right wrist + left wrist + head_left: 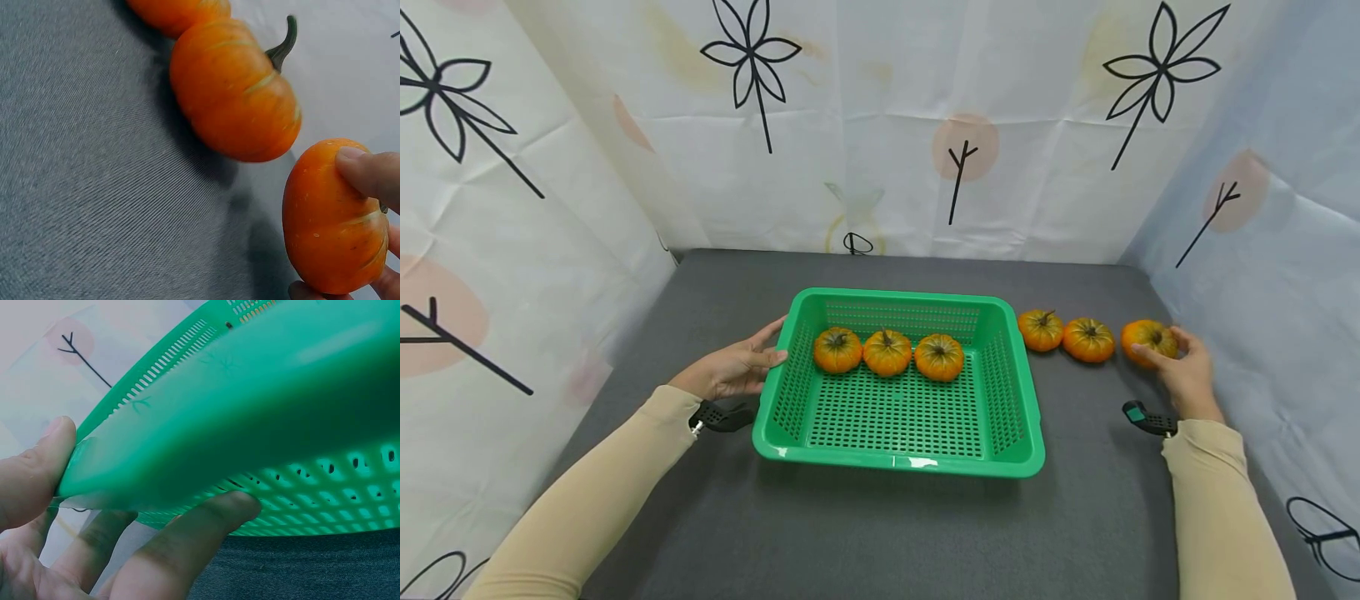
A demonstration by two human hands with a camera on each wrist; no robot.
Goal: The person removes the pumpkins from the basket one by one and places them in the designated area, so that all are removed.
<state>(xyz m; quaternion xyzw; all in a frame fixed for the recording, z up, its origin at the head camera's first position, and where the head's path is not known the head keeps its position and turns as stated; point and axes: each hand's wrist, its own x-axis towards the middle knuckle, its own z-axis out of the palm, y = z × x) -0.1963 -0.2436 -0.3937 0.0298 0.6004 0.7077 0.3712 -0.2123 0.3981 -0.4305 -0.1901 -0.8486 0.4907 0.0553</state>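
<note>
A green plastic basket (898, 461) with perforated walls and floor stands at the middle of the table. My left hand (733, 368) grips its left rim; in the left wrist view the thumb lies over the rim and the fingers reach below it along the outer wall. Inside, near the back, three small orange pumpkins sit in a row: a left one (837, 350), a middle one (887, 353) and a right one (939, 357). To the basket's right, my right hand (1193, 379) holds another small pumpkin (328, 215) between thumb and fingers.
Two more pumpkins, one nearer the basket (1040, 331) and one beside it (1088, 340), lie on the grey table (880, 542) between the basket and my right hand. White patterned cloth (895, 167) hangs behind and along both sides.
</note>
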